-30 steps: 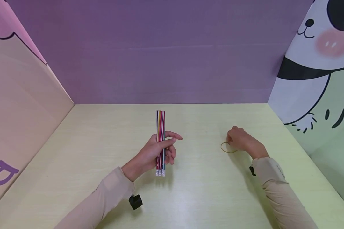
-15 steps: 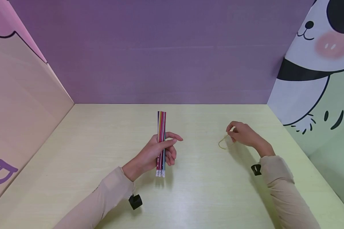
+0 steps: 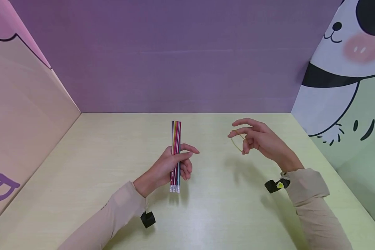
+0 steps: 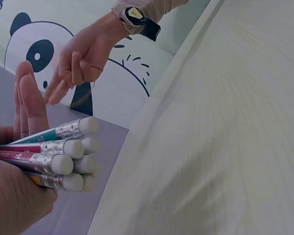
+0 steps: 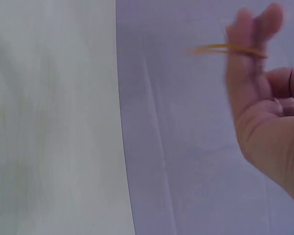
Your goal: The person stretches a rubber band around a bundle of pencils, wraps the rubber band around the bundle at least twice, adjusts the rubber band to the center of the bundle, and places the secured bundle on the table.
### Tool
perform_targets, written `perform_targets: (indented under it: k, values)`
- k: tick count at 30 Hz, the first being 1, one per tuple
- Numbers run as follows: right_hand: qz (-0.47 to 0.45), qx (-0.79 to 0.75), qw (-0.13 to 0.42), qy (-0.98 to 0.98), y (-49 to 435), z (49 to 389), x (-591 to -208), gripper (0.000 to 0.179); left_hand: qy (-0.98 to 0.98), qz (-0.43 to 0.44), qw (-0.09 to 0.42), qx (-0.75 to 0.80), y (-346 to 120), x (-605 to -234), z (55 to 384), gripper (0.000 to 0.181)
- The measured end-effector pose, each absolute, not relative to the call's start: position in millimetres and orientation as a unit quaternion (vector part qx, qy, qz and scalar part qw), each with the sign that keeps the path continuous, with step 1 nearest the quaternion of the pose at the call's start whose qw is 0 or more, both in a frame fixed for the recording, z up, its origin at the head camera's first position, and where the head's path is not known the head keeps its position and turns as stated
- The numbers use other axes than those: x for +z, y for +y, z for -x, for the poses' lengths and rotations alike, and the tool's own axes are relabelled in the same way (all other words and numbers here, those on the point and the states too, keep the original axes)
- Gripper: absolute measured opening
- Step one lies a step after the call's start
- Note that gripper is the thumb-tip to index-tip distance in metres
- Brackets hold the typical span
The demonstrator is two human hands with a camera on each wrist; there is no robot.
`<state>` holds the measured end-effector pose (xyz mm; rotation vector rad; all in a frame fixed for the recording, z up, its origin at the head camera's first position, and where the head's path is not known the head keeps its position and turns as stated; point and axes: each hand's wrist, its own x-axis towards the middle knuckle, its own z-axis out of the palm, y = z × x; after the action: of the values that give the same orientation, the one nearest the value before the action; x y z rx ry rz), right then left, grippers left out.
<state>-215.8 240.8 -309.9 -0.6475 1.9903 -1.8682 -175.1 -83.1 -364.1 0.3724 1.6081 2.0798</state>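
Note:
My left hand point(image 3: 161, 168) grips a bundle of thin colored pencils point(image 3: 176, 136) upright, its thumb across them and index finger pointing right. White erasers point(image 4: 62, 165) on silvery ferrules form the lower ends, close up in the left wrist view. To the right, my right hand point(image 3: 264, 142) is raised over the table with a thin yellow rubber band point(image 3: 236, 144). The band is looped over a forward finger and stretches down to the thumb. In the right wrist view, the blurred rubber band point(image 5: 215, 47) crosses the extended fingers.
A pale wooden table point(image 3: 212, 215) lies under both hands. Behind it stands a purple wall point(image 3: 187, 62), with a beige panel point(image 3: 25, 104) at left and a panda-printed panel point(image 3: 343, 104) at right. Black wrist cameras hang from both cuffs.
My right hand has lifted the rubber band off the table and moved up and slightly left, with its fingers now spread and the band stretched on them. The left hand and pencils stay put.

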Motion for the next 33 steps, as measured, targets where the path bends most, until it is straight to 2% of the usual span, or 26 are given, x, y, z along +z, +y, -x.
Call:
perform_targets:
  k: [6, 8, 11, 13, 22, 33]
  values:
    - [0.234, -0.673, 0.185, 0.677, 238.0, 214.4, -306.9, 0.060, 0.587, -0.133, 0.242, 0.761, -82.3, -364.4, 174.9, 0.022]
    - [0.221, -0.656, 0.179, 0.699, 235.0, 213.7, -306.7, 0.056, 0.586, -0.133, 0.243, 0.761, -82.1, -364.8, 175.0, 0.021]
    - [0.205, -0.625, 0.169, 0.734, 228.8, 212.4, -307.6, 0.036, 0.585, -0.136, 0.245, 0.761, -81.9, -365.7, 174.6, 0.021]
    - [0.200, -0.608, 0.163, 0.751, 223.9, 211.0, -308.7, 0.030, 0.583, -0.139, 0.246, 0.761, -81.8, -366.2, 174.2, 0.022]
    - [0.223, -0.490, 0.090, 0.838, 209.0, 203.5, -311.1, 0.027, 0.586, -0.151, 0.256, 0.754, -78.4, -368.0, 171.7, 0.022]
    - [0.242, -0.480, 0.079, 0.840, 200.1, 197.5, -310.6, 0.034, 0.592, -0.173, 0.294, 0.730, -68.3, -368.0, 162.1, 0.021]
